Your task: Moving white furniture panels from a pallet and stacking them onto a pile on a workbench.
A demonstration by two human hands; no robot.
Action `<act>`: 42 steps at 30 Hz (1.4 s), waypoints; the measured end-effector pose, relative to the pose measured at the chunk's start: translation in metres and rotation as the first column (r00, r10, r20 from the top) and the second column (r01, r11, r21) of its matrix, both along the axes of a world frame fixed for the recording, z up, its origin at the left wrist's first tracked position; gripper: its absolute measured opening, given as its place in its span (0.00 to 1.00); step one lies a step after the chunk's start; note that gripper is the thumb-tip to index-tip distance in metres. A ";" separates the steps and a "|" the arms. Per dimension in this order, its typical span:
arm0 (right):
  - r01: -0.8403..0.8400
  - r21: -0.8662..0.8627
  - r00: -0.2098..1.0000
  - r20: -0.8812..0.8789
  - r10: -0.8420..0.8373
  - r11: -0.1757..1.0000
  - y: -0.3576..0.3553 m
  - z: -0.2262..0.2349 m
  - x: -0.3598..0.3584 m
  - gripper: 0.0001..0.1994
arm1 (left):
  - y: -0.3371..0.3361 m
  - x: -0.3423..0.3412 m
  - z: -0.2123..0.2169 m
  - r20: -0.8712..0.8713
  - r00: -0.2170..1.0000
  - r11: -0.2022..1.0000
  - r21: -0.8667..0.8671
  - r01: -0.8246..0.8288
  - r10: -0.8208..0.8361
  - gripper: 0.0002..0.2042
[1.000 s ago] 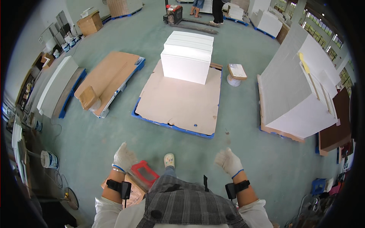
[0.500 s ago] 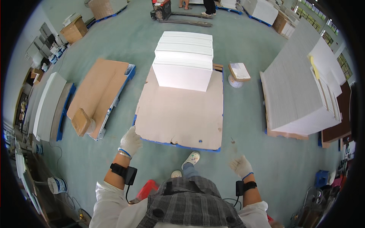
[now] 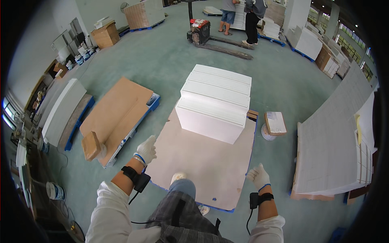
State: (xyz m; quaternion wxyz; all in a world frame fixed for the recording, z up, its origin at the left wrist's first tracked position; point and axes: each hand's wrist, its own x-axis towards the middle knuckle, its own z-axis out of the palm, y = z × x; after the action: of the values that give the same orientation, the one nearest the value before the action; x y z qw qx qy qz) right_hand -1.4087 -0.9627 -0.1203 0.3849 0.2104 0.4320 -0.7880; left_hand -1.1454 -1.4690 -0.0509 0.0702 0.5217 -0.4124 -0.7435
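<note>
My left hand [image 3: 146, 150], in a white knitted glove, hangs over the left edge of a pallet covered with a brown sheet [image 3: 194, 158]. It holds nothing, and its fingers are partly stretched out. My right hand [image 3: 258, 177], gloved alike, is near the sheet's right edge; its fingers are loosely bent and apart from any object. Beyond both hands, white rectangular panels [image 3: 210, 121] stand in stepped stacks on the far part of the sheet. Neither hand touches them. One of my light shoes [image 3: 178, 177] is over the sheet, the other at its near edge.
At left lies a brown-covered blue pallet [image 3: 117, 105] bearing a taped block [image 3: 91, 146]. White panels [image 3: 65, 109] lie farther left. A bucket [image 3: 267, 133] with a block on top stands right of the sheet. Tall panel stacks [image 3: 332, 150] rise at right. Ahead are a pallet truck [image 3: 200, 32] and two people.
I have stepped forward, so the sheet and white stacks appear nearer and lower in view. Both hands have come alongside the sheet, still holding nothing. The view has tilted up, showing more of the two people.
</note>
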 end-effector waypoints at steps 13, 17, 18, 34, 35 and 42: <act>0.128 0.612 0.991 -0.058 -0.117 0.781 -0.166 -0.134 -0.247 0.23 | -0.201 -0.275 -0.164 0.655 0.657 0.493 -0.460 0.739 -0.374 0.50; 0.077 0.638 0.991 -0.133 0.011 0.767 -0.183 -0.191 -0.309 0.22 | -0.221 -0.340 -0.200 0.651 0.695 0.575 -0.457 0.679 -0.304 0.52; 0.153 0.695 0.986 -0.150 -0.067 0.702 -0.194 -0.208 -0.320 0.22 | -0.227 -0.353 -0.210 0.661 0.707 0.599 -0.468 0.650 -0.251 0.51; -0.091 0.774 0.953 -0.114 0.279 0.626 -0.237 -0.202 -0.324 0.45 | -0.259 -0.392 -0.274 0.320 0.816 0.837 -0.110 0.537 -0.481 0.36; -0.081 0.825 0.935 -0.132 0.330 0.559 -0.234 -0.204 -0.321 0.45 | -0.260 -0.391 -0.275 0.314 0.818 0.839 -0.101 0.534 -0.482 0.36; -0.311 0.788 0.926 0.126 0.357 0.530 -0.219 -0.204 -0.314 0.44 | -0.279 -0.389 -0.282 0.267 0.795 0.802 -0.109 0.587 -0.545 0.32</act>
State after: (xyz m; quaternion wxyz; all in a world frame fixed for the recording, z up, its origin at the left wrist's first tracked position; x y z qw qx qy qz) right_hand -1.7225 -1.1820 -0.3239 0.3824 0.2528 0.7787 -0.4284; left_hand -1.5344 -1.7477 -0.3326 -0.1542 0.4447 -0.6229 -0.6249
